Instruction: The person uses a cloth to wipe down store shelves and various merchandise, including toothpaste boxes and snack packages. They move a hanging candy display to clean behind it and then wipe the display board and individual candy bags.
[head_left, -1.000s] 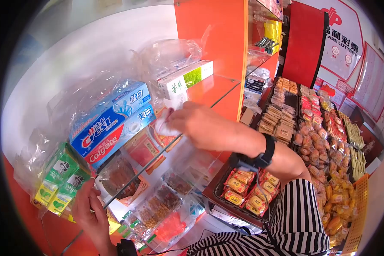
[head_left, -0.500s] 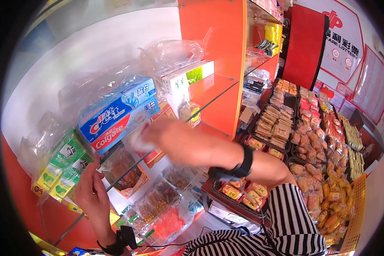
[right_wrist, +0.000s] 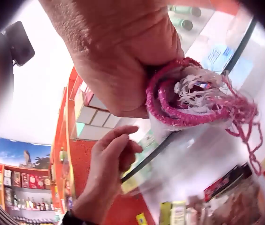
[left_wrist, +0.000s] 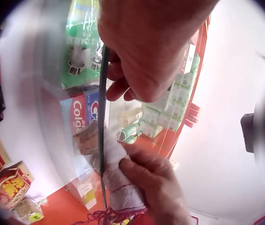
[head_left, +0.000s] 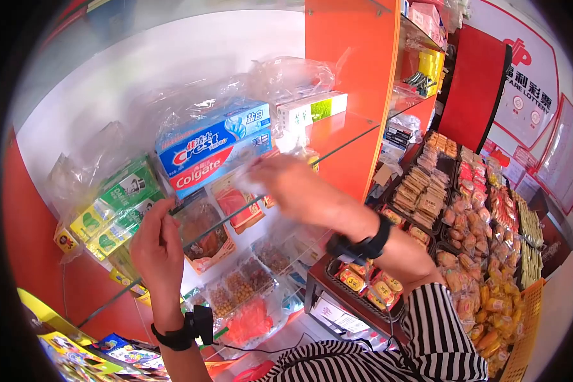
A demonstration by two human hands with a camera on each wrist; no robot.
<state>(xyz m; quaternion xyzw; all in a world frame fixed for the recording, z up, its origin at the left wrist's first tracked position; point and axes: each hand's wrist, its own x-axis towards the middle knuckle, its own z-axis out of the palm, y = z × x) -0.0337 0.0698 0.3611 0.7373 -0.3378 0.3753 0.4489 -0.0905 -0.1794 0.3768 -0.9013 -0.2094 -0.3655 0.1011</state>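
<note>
A white cloth with a dark pink edge (right_wrist: pixel 163 110) is folded in my right hand (right_wrist: pixel 118 56), which grips it against the glass shelf edge. In the head view my right hand (head_left: pixel 299 191) is in front of the shelf, just right of the Colgate box (head_left: pixel 200 173). The left wrist view shows the cloth (left_wrist: pixel 118 180) lying along the glass edge (left_wrist: pixel 101 140). My left hand (head_left: pixel 158 251) is at the same shelf edge further left, fingers bent over it, near the green and yellow boxes (head_left: pixel 124 194).
A Crest box (head_left: pixel 204 143) and a white-green box (head_left: pixel 312 111) stand on the shelf among clear plastic bags. Clear tubs (head_left: pixel 239 286) sit on a lower level. Trays of wrapped snacks (head_left: pixel 420 191) are at the right, beside a yellow basket (head_left: pixel 528 325).
The head view has shifted, so the shelf goods appear further right. My right hand with the cloth has moved left along the glass edge, nearer my left hand, which stays at the edge.
</note>
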